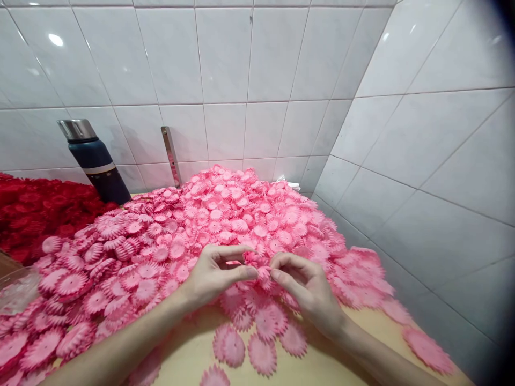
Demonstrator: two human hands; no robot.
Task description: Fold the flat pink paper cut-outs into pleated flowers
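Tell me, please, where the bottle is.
In the head view, the bottle stands at the left near the tiled wall, between the red pile and the metal strip.

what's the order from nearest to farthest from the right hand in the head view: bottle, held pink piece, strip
From the right hand:
1. Held pink piece: at the fingertips, just to the left.
2. Strip: beyond the pile, near the back wall, to the left.
3. Bottle: also near that wall, farther left.
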